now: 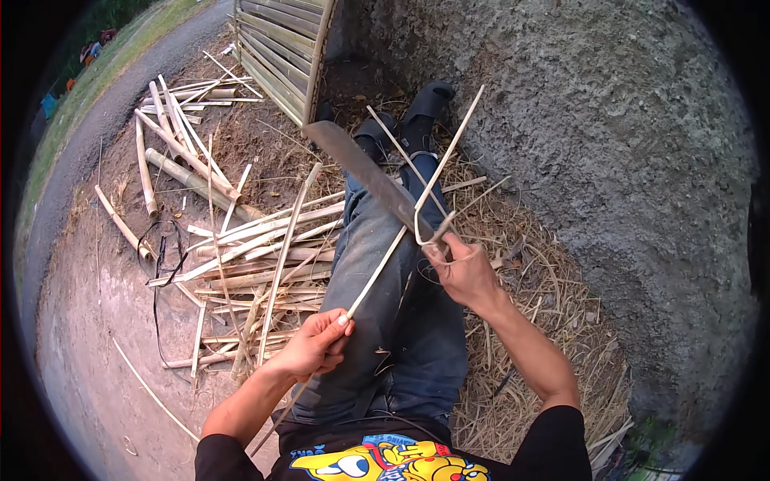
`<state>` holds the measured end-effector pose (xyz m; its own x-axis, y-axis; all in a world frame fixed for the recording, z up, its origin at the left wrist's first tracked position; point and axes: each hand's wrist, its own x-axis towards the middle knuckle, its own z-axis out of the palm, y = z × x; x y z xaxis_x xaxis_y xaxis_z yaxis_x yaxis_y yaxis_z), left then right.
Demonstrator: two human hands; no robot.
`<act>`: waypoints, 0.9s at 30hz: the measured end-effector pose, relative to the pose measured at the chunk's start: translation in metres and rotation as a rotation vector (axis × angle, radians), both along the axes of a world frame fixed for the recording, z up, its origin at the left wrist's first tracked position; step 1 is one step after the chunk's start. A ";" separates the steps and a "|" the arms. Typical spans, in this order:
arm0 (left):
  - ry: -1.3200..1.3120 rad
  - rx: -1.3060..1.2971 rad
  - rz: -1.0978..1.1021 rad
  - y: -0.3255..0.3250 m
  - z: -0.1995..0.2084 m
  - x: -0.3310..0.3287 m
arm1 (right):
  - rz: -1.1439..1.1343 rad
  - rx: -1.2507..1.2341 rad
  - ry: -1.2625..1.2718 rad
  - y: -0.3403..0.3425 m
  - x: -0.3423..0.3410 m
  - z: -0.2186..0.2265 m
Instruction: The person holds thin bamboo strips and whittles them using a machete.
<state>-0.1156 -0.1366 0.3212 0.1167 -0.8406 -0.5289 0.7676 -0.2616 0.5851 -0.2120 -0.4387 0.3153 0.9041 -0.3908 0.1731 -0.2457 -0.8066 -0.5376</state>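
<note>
Left hand: bamboo strip | right hand: machete, apparently; grip obscured

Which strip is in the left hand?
The slim pale strip running from the left hand up to the machete. The hand pinches it; strips in the pile lie unheld.

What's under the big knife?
Under the knife, held in the right hand, dark blue-grey trousers show along both edges of the blade, with a dark boot nearby. Whatever the blade covers can't be seen.
</note>
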 end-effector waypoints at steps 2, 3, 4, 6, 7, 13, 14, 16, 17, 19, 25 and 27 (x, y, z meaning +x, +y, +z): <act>-0.113 0.042 0.027 0.004 -0.001 -0.001 | 0.158 -0.277 0.054 0.024 -0.010 0.009; -0.106 0.049 0.029 0.007 -0.003 -0.001 | 0.132 -0.279 0.042 0.020 -0.007 0.008; -0.153 0.028 0.037 0.009 -0.004 -0.005 | 0.099 -0.285 0.037 0.009 -0.006 0.013; -0.194 0.011 0.052 0.010 -0.003 -0.009 | -0.123 -0.039 0.040 -0.021 0.007 0.014; -0.185 -0.006 0.045 0.007 0.000 -0.006 | -0.136 -0.045 0.034 -0.022 0.009 0.011; -0.163 0.038 0.057 0.008 0.001 -0.013 | 0.117 -0.242 -0.020 0.015 -0.012 -0.009; -0.156 0.040 0.056 0.011 -0.001 -0.014 | 0.166 -0.342 0.000 0.019 -0.014 -0.005; -0.179 -0.016 0.066 0.017 -0.005 -0.013 | -0.004 -0.189 0.005 -0.007 -0.001 0.000; -0.152 0.000 0.063 0.022 -0.003 -0.013 | -0.174 -0.018 0.091 -0.024 0.008 0.006; -0.111 0.008 0.032 0.019 0.002 -0.009 | -0.231 0.051 0.036 -0.040 0.014 -0.009; -0.078 0.017 0.009 0.020 -0.004 -0.008 | 0.130 -0.254 -0.068 0.018 -0.004 -0.012; -0.126 0.014 0.005 0.028 -0.005 -0.009 | 0.176 -0.383 -0.018 0.002 -0.001 -0.010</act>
